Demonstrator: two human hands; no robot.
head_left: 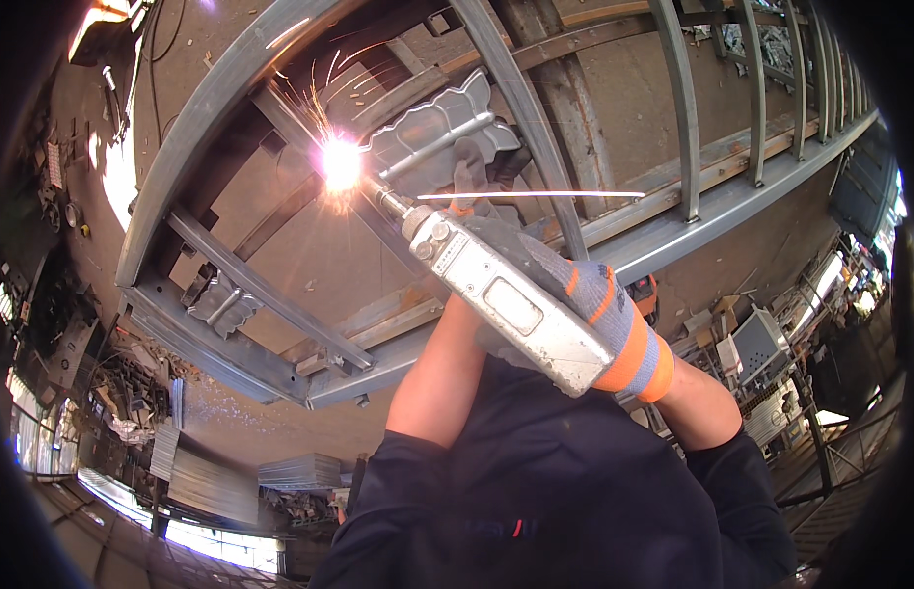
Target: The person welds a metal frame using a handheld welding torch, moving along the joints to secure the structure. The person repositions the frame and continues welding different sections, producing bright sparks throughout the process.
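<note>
My right hand (pixel 619 319), in a grey and orange glove, wraps around a silver handheld welding tool (pixel 521 306). The tool's nozzle points up and left, and a bright arc (pixel 341 165) throws sparks at its tip. Behind the tool is my left hand (pixel 467 177) in a grey glove, its fingers only partly visible. A thin pale welding rod (pixel 555 194) crosses that glove and sticks out to the right, seemingly held in it. Close by the arc and the left hand, a scalloped ornamental metal piece (pixel 442 142) lies inside a grey metal frame (pixel 197 118).
A smaller ornamental piece (pixel 221 304) sits in the frame's lower left. Upright bars (pixel 756 93) line the frame at upper right. Corrugated sheets (pixel 212 476) lie at lower left, near a heap of scrap (pixel 133 393). A grey perforated box (pixel 761 344) stands at right.
</note>
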